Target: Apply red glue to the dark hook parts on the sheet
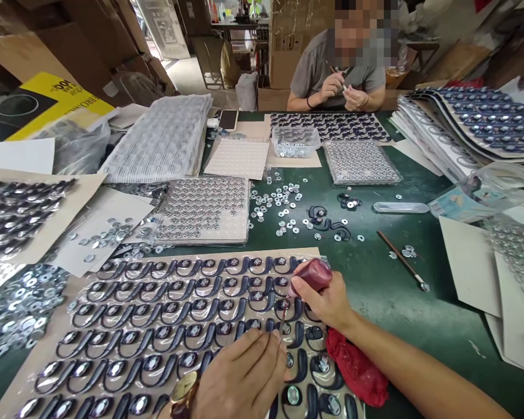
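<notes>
The right hand [332,299] curls its fingers round a dark red bottle [317,272]; the left hand [244,372], fingers together, seems to pinch a thin stick [283,314]. Too hard a squeeze could smear neighbouring ear-hook pieces [172,309], which lie below and left of the fingers on the desk [410,320].

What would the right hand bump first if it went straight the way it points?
Probably the dark hooked pieces just ahead of the right hand, though it might pass above them; depth is unclear.
</notes>
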The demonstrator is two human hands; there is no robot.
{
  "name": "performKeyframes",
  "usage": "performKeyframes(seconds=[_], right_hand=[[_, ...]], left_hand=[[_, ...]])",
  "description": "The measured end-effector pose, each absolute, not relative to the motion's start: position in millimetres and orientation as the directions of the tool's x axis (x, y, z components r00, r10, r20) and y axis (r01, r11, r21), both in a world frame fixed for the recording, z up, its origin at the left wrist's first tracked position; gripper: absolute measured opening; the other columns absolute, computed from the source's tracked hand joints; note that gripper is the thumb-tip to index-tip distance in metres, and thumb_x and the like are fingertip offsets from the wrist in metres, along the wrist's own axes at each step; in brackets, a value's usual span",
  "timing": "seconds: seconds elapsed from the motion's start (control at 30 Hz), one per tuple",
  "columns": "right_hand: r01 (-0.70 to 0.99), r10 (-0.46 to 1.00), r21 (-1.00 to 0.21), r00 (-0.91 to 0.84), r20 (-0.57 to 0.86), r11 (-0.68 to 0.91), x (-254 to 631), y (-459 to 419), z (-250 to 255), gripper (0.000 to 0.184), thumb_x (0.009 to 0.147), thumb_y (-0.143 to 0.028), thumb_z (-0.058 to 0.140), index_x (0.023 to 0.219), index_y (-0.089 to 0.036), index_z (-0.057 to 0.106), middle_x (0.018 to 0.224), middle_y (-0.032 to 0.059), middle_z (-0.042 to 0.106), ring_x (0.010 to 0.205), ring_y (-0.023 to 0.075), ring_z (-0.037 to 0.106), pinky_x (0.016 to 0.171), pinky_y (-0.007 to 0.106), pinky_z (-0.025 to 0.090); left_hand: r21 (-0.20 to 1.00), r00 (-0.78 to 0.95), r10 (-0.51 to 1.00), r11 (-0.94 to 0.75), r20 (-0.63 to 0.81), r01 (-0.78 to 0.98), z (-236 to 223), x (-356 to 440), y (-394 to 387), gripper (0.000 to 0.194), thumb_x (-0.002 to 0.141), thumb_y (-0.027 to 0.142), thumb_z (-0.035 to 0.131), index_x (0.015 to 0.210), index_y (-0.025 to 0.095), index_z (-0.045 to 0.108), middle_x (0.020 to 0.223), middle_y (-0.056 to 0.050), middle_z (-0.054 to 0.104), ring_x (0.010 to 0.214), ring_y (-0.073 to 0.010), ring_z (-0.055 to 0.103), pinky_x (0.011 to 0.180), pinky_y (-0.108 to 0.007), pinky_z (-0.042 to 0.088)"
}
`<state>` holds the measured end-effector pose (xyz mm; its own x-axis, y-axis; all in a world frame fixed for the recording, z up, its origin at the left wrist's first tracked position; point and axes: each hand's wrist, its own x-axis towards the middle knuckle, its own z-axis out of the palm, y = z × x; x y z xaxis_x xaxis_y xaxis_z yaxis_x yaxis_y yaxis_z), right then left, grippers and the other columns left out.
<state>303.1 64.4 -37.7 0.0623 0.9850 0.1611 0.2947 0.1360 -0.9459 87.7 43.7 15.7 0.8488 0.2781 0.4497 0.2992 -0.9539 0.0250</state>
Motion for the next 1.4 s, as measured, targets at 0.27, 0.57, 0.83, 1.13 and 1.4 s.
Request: performKeyframes(seconds=[0.27, 0.57, 0.83, 1.13, 1.4], right_hand=[[0.324, 0.984, -0.938, 0.088, 0.157, 0.121, 303.8, 65.9, -39.7, 0.012, 0.084, -0.03, 0.064, 0.083, -0.019, 0.063, 0.062, -0.0008, 0.065, 0.057, 0.0149, 0.062, 0.06, 0.025, 0.049], [0.357, 0.989, -0.927, 0.042, 0.142, 0.118, 305.8, 65.8, -34.5, 0.02, 0.087, -0.032, 0.059, 0.072, -0.018, 0.062, 0.058, 0.0004, 0.065, 0.054, 0.0151, 0.059, 0.059, 0.027, 0.047], [0.3, 0.987, -0.943, 0.036, 0.159, 0.141, 306.1, 65.0, -34.5, 0.017, 0.086, -0.03, 0.06, 0.074, -0.019, 0.063, 0.058, 0.0011, 0.067, 0.053, 0.0154, 0.06, 0.056, 0.027, 0.047], [0.307, 0.991, -0.944, 0.016, 0.133, 0.122, 305.4, 64.6, -31.1, 0.021, 0.087, -0.032, 0.059, 0.071, -0.018, 0.063, 0.056, 0.0013, 0.066, 0.052, 0.0156, 0.06, 0.056, 0.027, 0.048], [0.258, 0.996, -0.962, -0.024, 0.09, 0.093, 305.5, 63.1, -35.4, 0.017, 0.088, -0.035, 0.059, 0.08, -0.019, 0.063, 0.059, 0.0009, 0.066, 0.054, 0.0161, 0.061, 0.059, 0.029, 0.05]], left_hand=[[0.02, 0.855, 0.273, -0.955, 0.441, 0.295, 12.5, 86.1, 44.1, 0.031, 0.097, 0.013, 0.036, 0.1, 0.006, 0.066, 0.096, -0.012, 0.072, 0.091, -0.0206, 0.069, 0.085, -0.033, 0.055], [0.192, 0.814, 0.357, -0.934, 0.459, 0.301, 6.3, 82.3, 47.1, 0.024, 0.092, 0.013, 0.045, 0.104, 0.007, 0.065, 0.101, -0.012, 0.071, 0.093, -0.0205, 0.068, 0.086, -0.035, 0.054], [0.312, 0.788, 0.408, -0.906, 0.461, 0.286, 16.6, 84.9, 56.5, 0.022, 0.088, 0.007, 0.048, 0.102, 0.007, 0.065, 0.096, -0.011, 0.072, 0.089, -0.0189, 0.069, 0.079, -0.034, 0.056], [0.361, 0.782, 0.439, -0.886, 0.442, 0.292, 14.7, 82.6, 58.8, 0.023, 0.086, 0.005, 0.05, 0.105, 0.006, 0.063, 0.098, -0.013, 0.072, 0.09, -0.0185, 0.068, 0.083, -0.034, 0.055], [0.485, 0.724, 0.54, -0.814, 0.43, 0.319, 12.7, 79.0, 66.2, 0.024, 0.087, 0.006, 0.049, 0.105, 0.012, 0.063, 0.097, -0.009, 0.072, 0.089, -0.0161, 0.069, 0.082, -0.032, 0.055]])
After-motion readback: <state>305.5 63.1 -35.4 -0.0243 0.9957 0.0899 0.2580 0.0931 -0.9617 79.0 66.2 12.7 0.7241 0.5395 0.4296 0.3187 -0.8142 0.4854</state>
